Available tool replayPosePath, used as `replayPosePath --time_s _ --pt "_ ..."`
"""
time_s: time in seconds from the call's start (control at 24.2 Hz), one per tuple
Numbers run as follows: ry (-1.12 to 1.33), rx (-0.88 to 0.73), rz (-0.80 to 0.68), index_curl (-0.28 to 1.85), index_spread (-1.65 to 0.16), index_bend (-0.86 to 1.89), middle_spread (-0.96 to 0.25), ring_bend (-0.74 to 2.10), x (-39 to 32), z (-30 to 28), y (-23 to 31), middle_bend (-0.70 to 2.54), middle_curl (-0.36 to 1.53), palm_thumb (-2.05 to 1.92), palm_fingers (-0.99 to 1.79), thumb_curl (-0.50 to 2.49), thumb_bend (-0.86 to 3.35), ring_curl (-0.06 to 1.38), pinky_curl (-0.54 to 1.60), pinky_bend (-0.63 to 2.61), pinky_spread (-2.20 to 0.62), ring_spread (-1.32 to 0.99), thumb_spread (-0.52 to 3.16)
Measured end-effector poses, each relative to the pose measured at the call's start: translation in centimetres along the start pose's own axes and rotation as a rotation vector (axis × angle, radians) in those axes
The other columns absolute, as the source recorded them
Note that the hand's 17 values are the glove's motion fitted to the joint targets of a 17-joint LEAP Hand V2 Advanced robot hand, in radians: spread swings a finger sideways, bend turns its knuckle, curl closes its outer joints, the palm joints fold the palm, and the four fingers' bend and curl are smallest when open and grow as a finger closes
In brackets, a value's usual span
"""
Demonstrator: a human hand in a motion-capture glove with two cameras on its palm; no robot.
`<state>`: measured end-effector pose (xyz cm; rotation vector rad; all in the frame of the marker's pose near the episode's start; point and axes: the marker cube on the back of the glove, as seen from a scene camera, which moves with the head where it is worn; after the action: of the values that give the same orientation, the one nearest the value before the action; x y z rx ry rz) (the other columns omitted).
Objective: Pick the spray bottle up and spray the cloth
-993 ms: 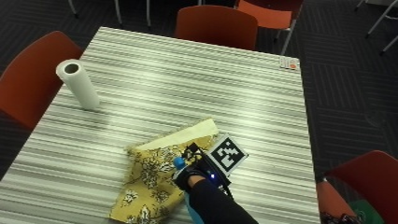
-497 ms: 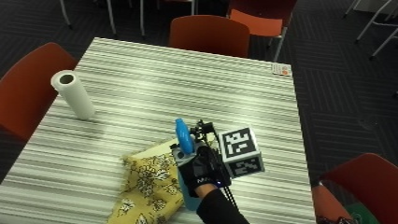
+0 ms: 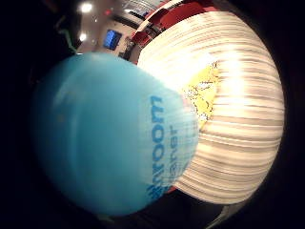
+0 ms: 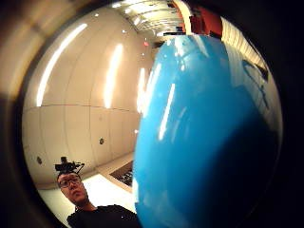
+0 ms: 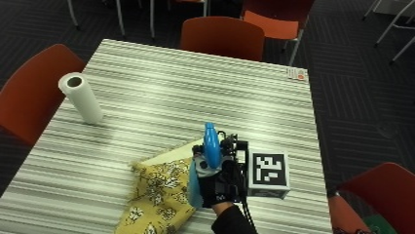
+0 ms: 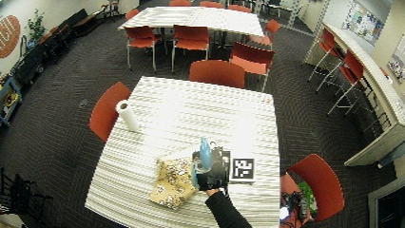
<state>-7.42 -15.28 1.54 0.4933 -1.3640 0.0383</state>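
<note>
In the outside view my gloved right hand grips a blue spray bottle and holds it above the table, spray head pointing away from me. Its pale blue body hangs over the right edge of a yellow flowered cloth, which lies crumpled near the table's front edge. The wide outside view shows the same: hand, bottle, cloth. The bottle fills much of the little finger side palm view, with the cloth on the table beyond it. In the thumb side palm view the bottle blocks half the picture.
A striped table carries a white paper roll standing at the left and a small card at the far right corner. Red chairs stand around the table.
My hand has lifted the bottle from low beside the cloth up above the table. The outside camera has shifted as well.
</note>
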Motion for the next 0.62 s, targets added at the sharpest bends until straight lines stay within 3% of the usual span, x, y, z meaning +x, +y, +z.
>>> replayPosePath --time_s 0.62 --pt "-0.004 -0.053 -0.061 0.61 -0.12 0.56 -0.03 0.36 -3.7 3.4 -3.5 0.37 0.56 1.16 0.95 0.78 -0.02 0.5 0.24 0.13 0.04 -0.17 0.62"
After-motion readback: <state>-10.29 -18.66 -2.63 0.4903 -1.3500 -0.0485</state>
